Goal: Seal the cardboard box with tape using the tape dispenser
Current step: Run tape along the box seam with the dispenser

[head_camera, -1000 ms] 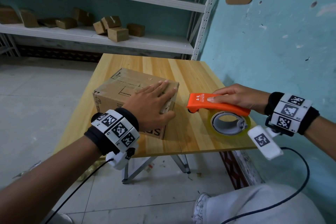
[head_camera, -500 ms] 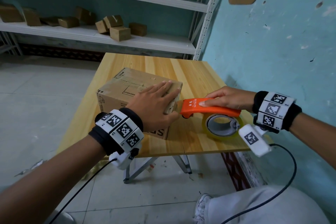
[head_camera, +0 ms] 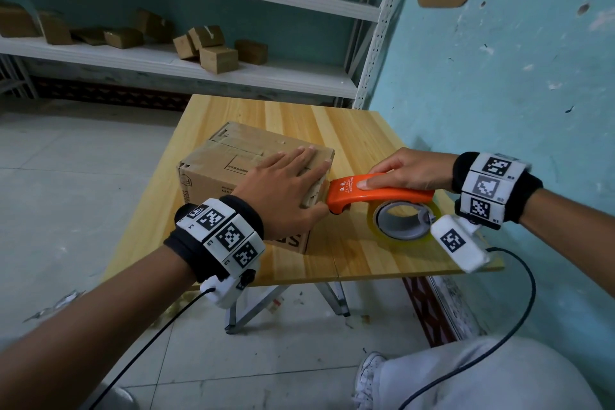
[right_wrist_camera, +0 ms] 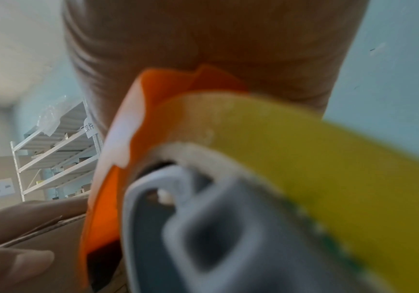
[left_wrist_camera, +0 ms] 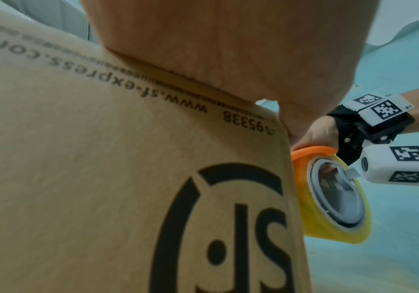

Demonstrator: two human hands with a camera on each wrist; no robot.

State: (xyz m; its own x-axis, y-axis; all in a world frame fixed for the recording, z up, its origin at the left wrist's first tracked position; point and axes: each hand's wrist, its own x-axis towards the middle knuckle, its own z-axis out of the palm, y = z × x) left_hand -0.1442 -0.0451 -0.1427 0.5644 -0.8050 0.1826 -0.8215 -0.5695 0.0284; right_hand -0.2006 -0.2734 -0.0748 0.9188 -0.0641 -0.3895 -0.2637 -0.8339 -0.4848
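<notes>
On the wooden table (head_camera: 349,130), the cardboard box (head_camera: 216,173) sat toward your left, its top flaps folded down. Your left hand (head_camera: 283,183) lay flat on the box's top, fingers straight and pressing the flaps, thumb hanging over the right edge. Your right hand (head_camera: 409,170) grasped the orange tape dispenser (head_camera: 372,195) from above, forefinger stretched along its back, the other fingers curled round it. The dispenser's front tip met the box's right side just beside your left thumb, while the yellowish tape roll (head_camera: 404,221) hung under the handle, near the table's right edge.
</notes>
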